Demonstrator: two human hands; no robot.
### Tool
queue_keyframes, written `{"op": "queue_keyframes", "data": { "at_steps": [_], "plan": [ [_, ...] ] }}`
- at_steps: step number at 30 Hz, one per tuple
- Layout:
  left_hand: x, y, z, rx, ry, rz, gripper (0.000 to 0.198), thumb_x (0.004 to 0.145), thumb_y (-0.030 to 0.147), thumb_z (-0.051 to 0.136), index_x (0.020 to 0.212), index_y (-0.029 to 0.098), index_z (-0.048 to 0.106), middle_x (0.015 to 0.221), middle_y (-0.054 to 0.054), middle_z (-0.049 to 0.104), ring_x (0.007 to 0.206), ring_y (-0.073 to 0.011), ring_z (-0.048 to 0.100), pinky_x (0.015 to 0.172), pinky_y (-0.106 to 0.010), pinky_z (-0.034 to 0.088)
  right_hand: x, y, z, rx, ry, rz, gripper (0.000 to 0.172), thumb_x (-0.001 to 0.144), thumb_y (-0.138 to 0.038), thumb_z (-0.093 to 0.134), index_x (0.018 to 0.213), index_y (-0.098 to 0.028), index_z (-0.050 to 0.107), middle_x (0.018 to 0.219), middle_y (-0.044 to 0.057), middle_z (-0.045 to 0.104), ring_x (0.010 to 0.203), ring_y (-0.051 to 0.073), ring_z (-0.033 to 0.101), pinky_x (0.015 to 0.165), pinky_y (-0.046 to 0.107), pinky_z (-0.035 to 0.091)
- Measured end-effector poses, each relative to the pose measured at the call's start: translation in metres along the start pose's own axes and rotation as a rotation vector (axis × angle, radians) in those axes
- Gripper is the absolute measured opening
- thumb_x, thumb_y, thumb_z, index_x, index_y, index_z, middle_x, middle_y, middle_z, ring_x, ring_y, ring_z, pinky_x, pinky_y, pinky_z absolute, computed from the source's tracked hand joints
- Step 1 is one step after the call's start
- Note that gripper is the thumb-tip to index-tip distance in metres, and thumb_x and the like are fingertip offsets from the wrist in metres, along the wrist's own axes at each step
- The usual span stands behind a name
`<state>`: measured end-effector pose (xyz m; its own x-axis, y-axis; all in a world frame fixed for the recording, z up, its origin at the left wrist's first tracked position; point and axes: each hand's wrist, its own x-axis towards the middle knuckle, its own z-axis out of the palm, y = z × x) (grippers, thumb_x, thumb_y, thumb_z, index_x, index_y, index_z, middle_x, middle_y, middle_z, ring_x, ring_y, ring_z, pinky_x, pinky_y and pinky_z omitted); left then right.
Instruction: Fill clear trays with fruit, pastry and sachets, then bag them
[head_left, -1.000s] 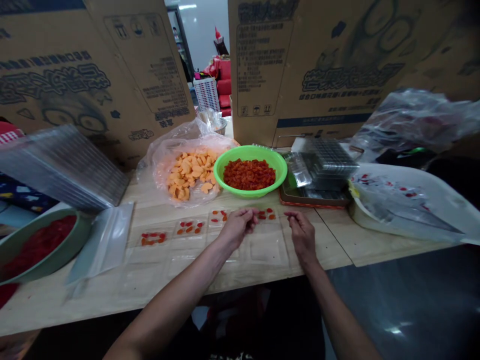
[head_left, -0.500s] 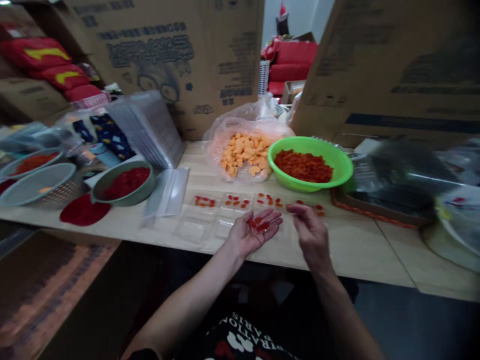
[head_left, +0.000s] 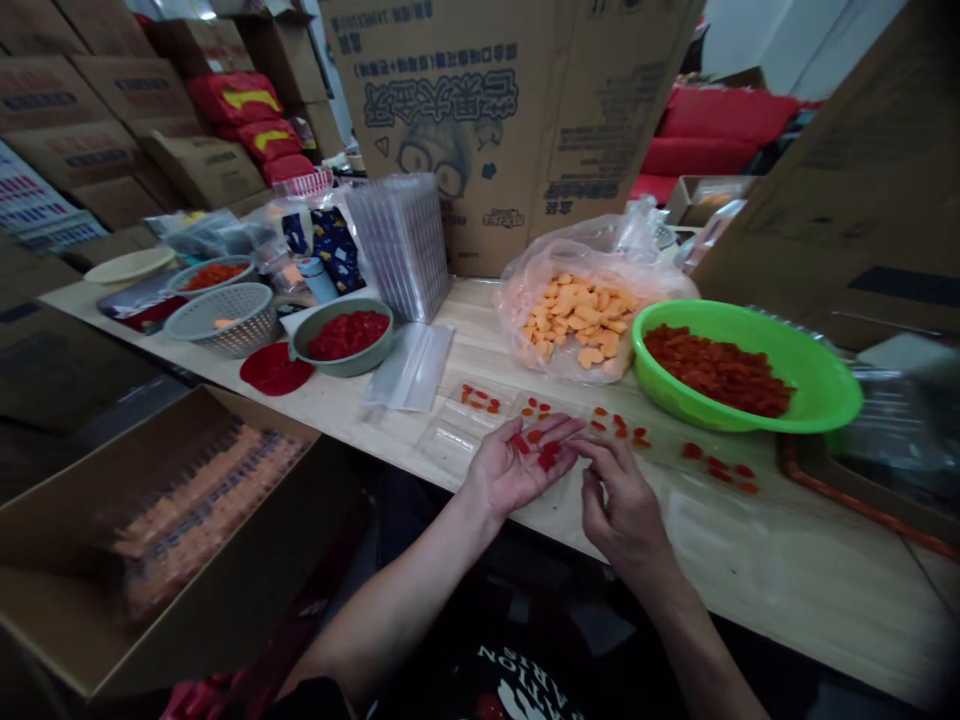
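Cradling red candies [head_left: 550,455], left hand [head_left: 516,478] wide, left of green bowl [head_left: 825,388]; right hand [head_left: 628,508] narrow, hold unclear. Candies likely light, soft; pinch edges.

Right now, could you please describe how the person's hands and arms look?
The left hand and right hand are ungloved, the forearms bare. A black sleeve shows on the left; no right sleeve is visible. The black top has white lettering.
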<state>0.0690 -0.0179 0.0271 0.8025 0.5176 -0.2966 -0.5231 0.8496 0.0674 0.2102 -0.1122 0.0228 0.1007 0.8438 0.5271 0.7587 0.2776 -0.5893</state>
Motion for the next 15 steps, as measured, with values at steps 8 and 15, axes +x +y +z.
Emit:
{"op": "queue_keyframes", "data": {
  "at_steps": [8, 15],
  "plan": [
    [-0.001, -0.018, 0.004, -0.093, 0.243, 0.294, 0.023, 0.085, 0.013, 0.056, 0.101, 0.002, 0.07, 0.095, -0.014, 0.071, 0.085, -0.0194, 0.069, 0.092, -0.028, 0.049, 0.027, -0.008, 0.043, -0.138, -0.238, -0.135, 0.023, 0.088, -0.013, 0.044, 0.106, -0.017, 0.057, 0.103, 0.014, 0.061, 0.083, 0.025, 0.065, 0.065, 0.037, 0.057],
    [0.004, 0.012, 0.005, -0.074, 0.489, 0.462, 0.02, 0.092, 0.009, 0.049, 0.074, 0.015, 0.054, 0.055, 0.005, 0.043, 0.041, -0.0055, 0.036, 0.044, -0.016, 0.031, 0.026, -0.01, 0.021, 0.142, -0.068, -0.141, 0.016, 0.089, -0.018, 0.05, 0.102, -0.024, 0.059, 0.087, 0.005, 0.063, 0.075, 0.02, 0.065, 0.063, 0.03, 0.056]
  ]
}}
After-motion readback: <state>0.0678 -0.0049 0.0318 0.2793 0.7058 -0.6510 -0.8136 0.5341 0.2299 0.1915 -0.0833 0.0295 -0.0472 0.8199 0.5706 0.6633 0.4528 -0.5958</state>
